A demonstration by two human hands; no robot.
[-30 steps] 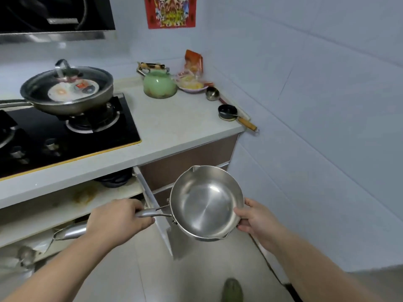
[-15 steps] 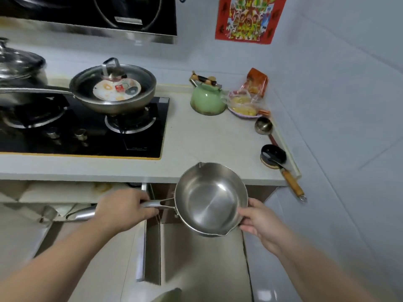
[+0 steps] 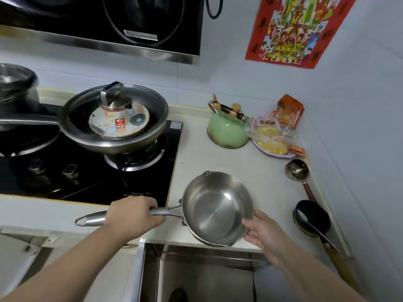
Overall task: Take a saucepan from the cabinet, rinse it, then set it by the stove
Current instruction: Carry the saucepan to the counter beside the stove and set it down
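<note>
A shiny steel saucepan point(image 3: 214, 207) with a long handle and two pour spouts hangs tilted over the front edge of the white counter point(image 3: 244, 168), just right of the black gas stove point(image 3: 87, 177). My left hand point(image 3: 133, 215) is wrapped around its handle. My right hand point(image 3: 265, 233) grips the rim on the near right side. The pan is empty. Below it an open cabinet door point(image 3: 139, 271) stands out from the cabinet front.
A lidded frying pan point(image 3: 115, 120) sits on the right burner, a steel pot point(image 3: 17, 88) at far left. Along the back right of the counter stand a green kettle point(image 3: 226, 129), a bagged plate of food point(image 3: 274, 138), a ladle point(image 3: 296, 170) and a black scoop point(image 3: 311, 217).
The saucepan has risen from in front of the cabinet up to counter height beside the stove. Both hands kept their hold, and my view has shifted left and closer to the counter.
</note>
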